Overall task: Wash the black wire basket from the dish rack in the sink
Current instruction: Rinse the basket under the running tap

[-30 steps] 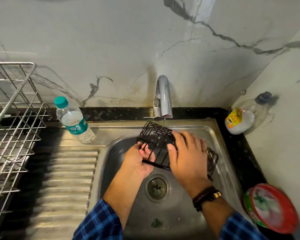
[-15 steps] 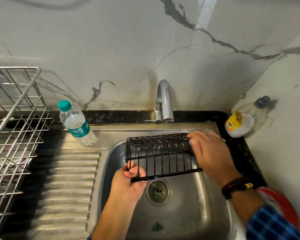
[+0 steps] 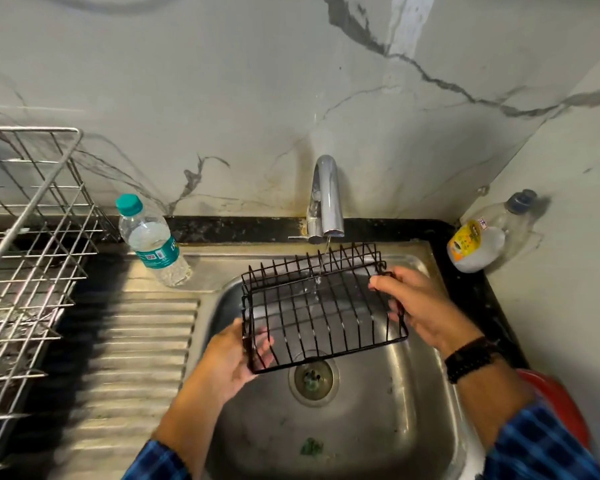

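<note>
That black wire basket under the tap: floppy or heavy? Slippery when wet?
Probably stiff: the black wire basket shows no sag though the left hand and right hand hold only its ends. Likely light, being thin wires and open gaps. Water from the tap runs over it, so it may be slippery.

The black wire basket [image 3: 321,306] tips from on edge to grid-up under the water trickle [image 3: 323,259] — the right hand [image 3: 421,308] slides to its right end, the left hand [image 3: 231,356] cups under the left corner
</note>
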